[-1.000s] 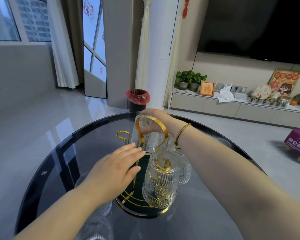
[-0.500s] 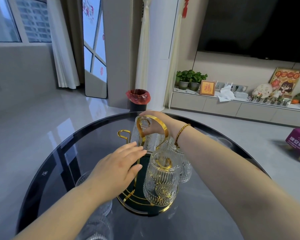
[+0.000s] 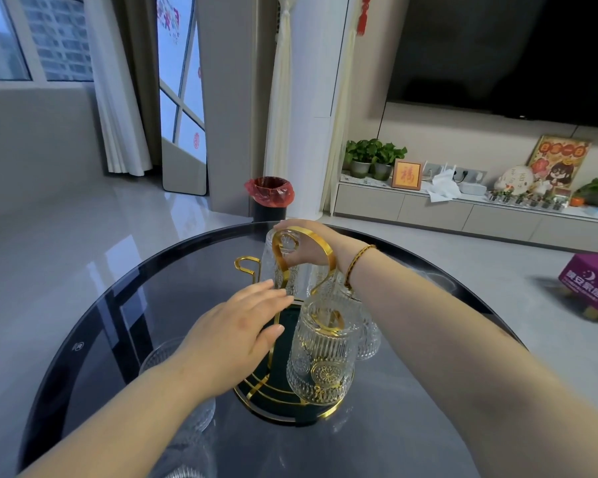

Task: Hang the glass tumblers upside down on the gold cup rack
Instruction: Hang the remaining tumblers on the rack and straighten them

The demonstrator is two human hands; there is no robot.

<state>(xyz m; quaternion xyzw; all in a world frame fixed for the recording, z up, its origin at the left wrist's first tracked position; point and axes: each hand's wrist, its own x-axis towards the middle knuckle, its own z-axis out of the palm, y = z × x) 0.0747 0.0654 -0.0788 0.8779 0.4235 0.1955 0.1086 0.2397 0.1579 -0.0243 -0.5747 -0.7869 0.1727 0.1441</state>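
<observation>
Holding a tumbler (image 3: 281,267) inverted at the rack (image 3: 292,339), my right hand (image 3: 308,246) grip clamps it. My left hand (image 3: 237,339) lies open against the rack.

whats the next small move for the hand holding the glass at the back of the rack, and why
Probably lower it. The right hand grips an upside-down glass at the far side of the gold rack, high beside the rack's top loop rather than low like the front glass. The left hand lies flat against the rack, seemingly steadying it. Ease the glass down over its prong, then let go.
</observation>
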